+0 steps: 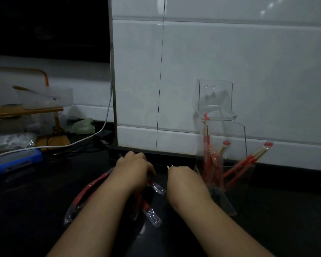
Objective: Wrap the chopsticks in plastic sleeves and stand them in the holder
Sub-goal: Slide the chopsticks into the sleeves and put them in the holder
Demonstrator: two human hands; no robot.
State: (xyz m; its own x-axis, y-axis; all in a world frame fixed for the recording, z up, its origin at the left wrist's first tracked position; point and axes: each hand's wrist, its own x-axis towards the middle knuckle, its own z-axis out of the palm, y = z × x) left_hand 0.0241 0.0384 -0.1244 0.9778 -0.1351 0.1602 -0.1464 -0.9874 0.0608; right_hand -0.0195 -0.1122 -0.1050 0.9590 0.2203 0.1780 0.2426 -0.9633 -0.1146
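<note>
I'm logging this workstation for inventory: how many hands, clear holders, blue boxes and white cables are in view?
Hands: 2 (left hand, right hand)
Clear holder: 1
Blue box: 1
White cable: 1
Total: 5

Bare left hand (134, 168), bare right hand (182, 176); forearms (104, 210) unclothed.

Nothing could be read. A blue box (15, 160) at the left edge of the counter (35, 210) carried a pale panel with dark marks, too blurred to make out. Any print on the red sleeves (90, 190) near the front edge was too small to tell.
</note>
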